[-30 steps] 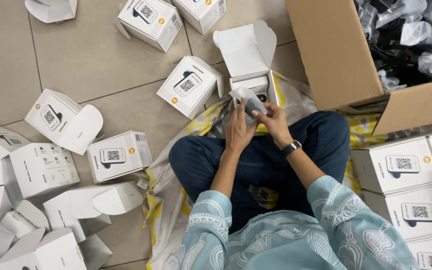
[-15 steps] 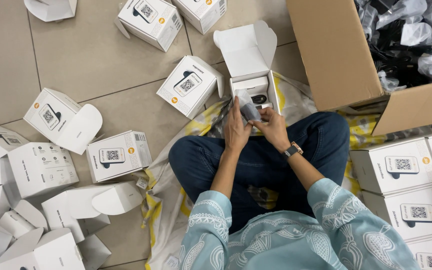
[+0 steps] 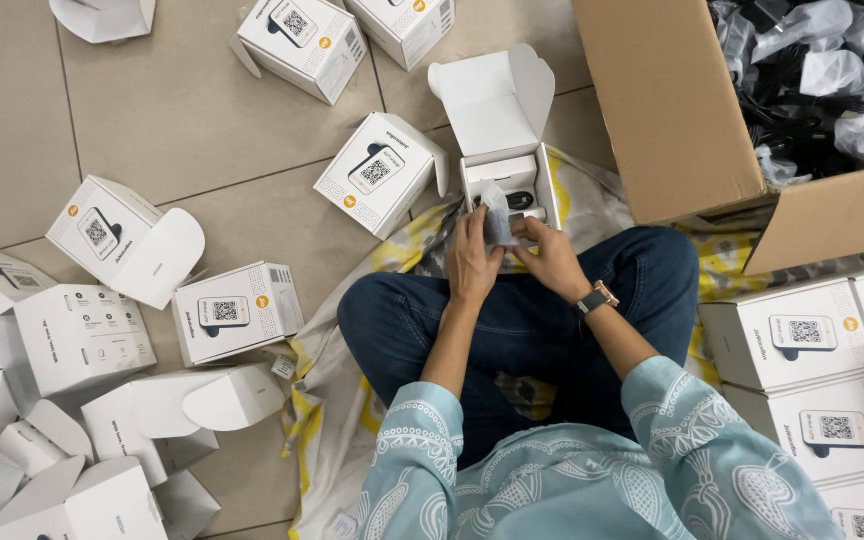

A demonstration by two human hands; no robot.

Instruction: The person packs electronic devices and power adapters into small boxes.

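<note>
I sit cross-legged on a tiled floor. My left hand (image 3: 473, 258) and my right hand (image 3: 549, 255) together hold a small clear plastic pouch (image 3: 498, 215) just in front of an open white box (image 3: 504, 172). The box's lid stands up, and a dark item lies in its tray. A watch is on my right wrist. The pouch hangs over the near edge of the open box.
A large cardboard carton (image 3: 694, 120) full of bagged dark items stands at the right. Several white boxes lie on the floor at the left (image 3: 236, 313) and are stacked at the right (image 3: 797, 345). A yellow-patterned cloth (image 3: 352, 330) is spread under my legs.
My hands have moved slightly forward, bringing the plastic pouch closer to the open white box. Everything else stays put.
</note>
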